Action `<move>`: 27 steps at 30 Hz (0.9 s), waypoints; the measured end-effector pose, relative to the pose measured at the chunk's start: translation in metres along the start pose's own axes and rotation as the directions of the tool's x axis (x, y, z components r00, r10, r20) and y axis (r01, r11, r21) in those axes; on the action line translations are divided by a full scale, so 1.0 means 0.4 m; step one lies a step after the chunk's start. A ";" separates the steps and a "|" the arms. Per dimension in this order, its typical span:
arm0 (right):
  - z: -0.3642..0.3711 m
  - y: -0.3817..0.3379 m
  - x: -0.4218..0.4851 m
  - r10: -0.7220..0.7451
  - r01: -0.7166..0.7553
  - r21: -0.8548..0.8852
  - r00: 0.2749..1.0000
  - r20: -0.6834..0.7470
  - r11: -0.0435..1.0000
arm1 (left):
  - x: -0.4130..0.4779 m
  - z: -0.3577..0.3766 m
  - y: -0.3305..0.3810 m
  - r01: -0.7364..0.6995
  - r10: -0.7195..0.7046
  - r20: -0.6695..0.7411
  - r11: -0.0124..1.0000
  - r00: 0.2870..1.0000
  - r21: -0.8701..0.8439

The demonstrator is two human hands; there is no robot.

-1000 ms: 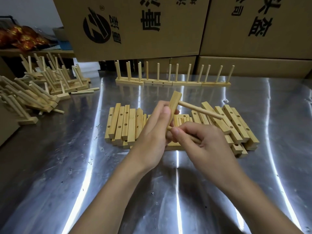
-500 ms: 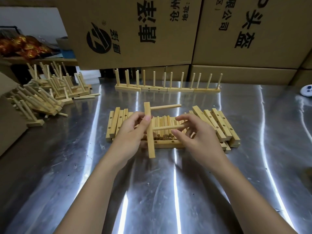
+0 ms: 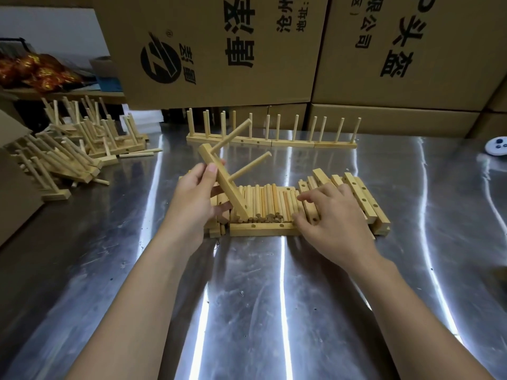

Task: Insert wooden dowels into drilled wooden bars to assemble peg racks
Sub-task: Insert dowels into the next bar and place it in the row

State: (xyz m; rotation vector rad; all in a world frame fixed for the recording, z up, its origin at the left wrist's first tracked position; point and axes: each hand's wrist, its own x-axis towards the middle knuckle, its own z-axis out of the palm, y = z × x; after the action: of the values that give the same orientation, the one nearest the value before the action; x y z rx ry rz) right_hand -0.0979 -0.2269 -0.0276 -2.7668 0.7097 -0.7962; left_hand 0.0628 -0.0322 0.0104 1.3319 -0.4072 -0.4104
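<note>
**Left of worktop.** Finished racks (image 3: pixel 82 152) lie heaped on the steel worktop (image 3: pixel 274 297), well apart from the work in hand.

**Left hand** (image 3: pixel 197 198). Thumb and fingers are clenched round a drilled bar (image 3: pixel 227 187). The bar is tilted, with its lower end down among the stock. Two fitted dowels (image 3: pixel 251 165) stand out of its upper half, and the lower holes appear unfilled.

**Centre.** Loose dowels (image 3: pixel 263 201) lie side by side behind a front bar (image 3: pixel 260 229).

**Right hand** (image 3: pixel 334 218). It lies over the dowel stock with fingers (image 3: pixel 299 198) lightly bent. Whether they have a dowel pinched cannot be told.

**Right.** Spare drilled bars (image 3: pixel 362 198) are stacked just beside that hand.

**Handling assessment.** The parts look like light, stiff, dry wood with low slip risk.
- Dowels are thin and may snap or bind if pushed in at an angle. Pinch each near its inserting end and drive it in line with the hole.
- Grip the bar beside the target hole, clear of the fitted dowels, to avoid levering them loose.
</note>
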 end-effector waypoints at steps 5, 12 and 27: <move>0.004 0.013 0.004 0.000 0.010 -0.102 0.995 0.102 0.995 | -0.004 -0.004 0.010 0.011 -0.013 -0.026 0.998 1.000 -0.067; -0.019 0.035 0.008 -0.047 0.063 -0.073 0.980 0.195 0.995 | -0.002 -0.005 0.009 0.009 -0.011 -0.030 0.997 1.000 -0.073; -0.025 0.007 0.007 -0.196 0.204 -0.031 0.965 0.176 0.978 | -0.010 0.008 0.017 0.031 -0.033 -0.011 0.991 0.999 -0.134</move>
State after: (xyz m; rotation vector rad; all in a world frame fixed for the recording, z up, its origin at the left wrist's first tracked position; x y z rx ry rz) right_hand -0.1024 -0.2313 -0.0187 -2.9400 0.4285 -0.5695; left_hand 0.0580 -0.0315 0.0176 1.2114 -0.3421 -0.4478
